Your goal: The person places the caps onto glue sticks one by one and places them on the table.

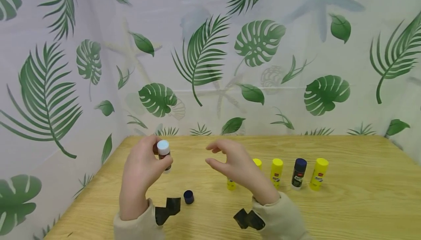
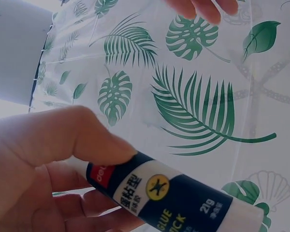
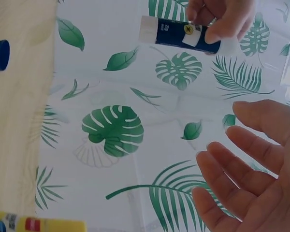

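Observation:
My left hand [image 1: 142,168] holds an uncapped glue stick [image 1: 163,151] upright above the table, its white top exposed. In the left wrist view the dark blue label of this glue stick [image 2: 159,193] shows, with the thumb pressed along it and fingers behind. To the right, my right hand [image 1: 235,163] hovers with nothing in it, fingers and thumb apart. Seen from the right wrist, that hand [image 3: 251,179] has loosely bent, spread fingers. A dark blue cap [image 1: 188,197] stands on the table between the two hands.
Right of centre, yellow glue sticks, including one at the end [image 1: 319,174], stand in a row with a dark blue capped one [image 1: 299,174]. My right hand partly hides the row's left end. A leaf-patterned cloth [image 1: 210,115] hangs behind the wooden table [image 1: 210,218].

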The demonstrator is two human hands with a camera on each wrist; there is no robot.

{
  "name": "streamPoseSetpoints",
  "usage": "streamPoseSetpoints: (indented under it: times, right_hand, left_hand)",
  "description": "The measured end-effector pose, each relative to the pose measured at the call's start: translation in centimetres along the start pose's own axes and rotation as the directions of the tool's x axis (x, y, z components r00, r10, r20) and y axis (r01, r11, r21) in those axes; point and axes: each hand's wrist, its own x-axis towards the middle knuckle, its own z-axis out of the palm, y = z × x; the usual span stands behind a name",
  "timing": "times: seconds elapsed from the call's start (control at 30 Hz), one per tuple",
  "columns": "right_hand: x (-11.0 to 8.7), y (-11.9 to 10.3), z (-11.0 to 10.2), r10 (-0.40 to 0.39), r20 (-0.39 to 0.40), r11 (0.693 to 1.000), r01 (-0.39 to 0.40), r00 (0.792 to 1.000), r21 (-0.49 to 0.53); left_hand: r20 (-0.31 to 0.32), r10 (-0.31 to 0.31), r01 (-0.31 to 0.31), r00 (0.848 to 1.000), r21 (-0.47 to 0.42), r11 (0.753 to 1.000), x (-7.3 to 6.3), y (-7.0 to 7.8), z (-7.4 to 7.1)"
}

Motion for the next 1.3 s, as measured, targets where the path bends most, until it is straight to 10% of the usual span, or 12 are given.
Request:
streamPoseSetpoints:
  times: [0.5, 1.3]
  right_hand:
    - [0.6, 1.8, 6.4, -0.048, 0.267, 0.999, 0.042, 0.962, 0.026]
    - [-0.3, 1.9, 10.5, 0.070, 0.661, 0.983, 0.062, 0.747, -0.174]
  left_hand:
    - [0.021, 0.008, -0.008, 1.000, -0.010, 1.000, 0.1, 0.0, 0.0]
    - [0.037, 0.024, -0.024, 0.999, -0.019, 1.000, 0.3, -0.1, 0.2]
